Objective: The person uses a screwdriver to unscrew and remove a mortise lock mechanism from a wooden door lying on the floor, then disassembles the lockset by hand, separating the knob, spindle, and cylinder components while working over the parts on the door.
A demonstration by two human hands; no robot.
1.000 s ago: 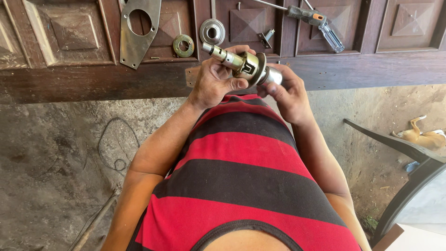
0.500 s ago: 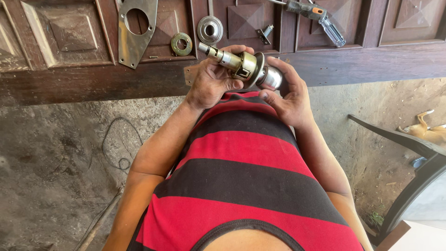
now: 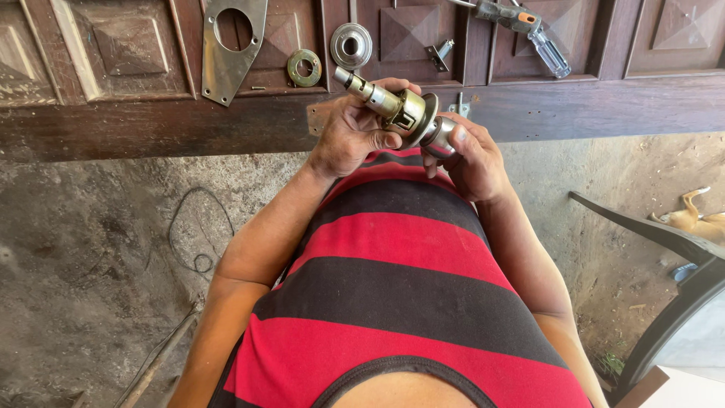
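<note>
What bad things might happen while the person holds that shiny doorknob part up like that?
1. The knob assembly is held in the air by the left hand and right hand, past the edge of the wooden door. If it slips, it would likely fall to the rough ground.
2. The small ring, round cover and screwdriver lie loose; a bump might scatter them.

Left hand (image 3: 355,132) raised before chest, fingers curled closed around lock cylinder (image 3: 396,109). Right hand (image 3: 472,159) just right of cylinder, fingers wrapped on its knob end. Both elbows bent.
</note>
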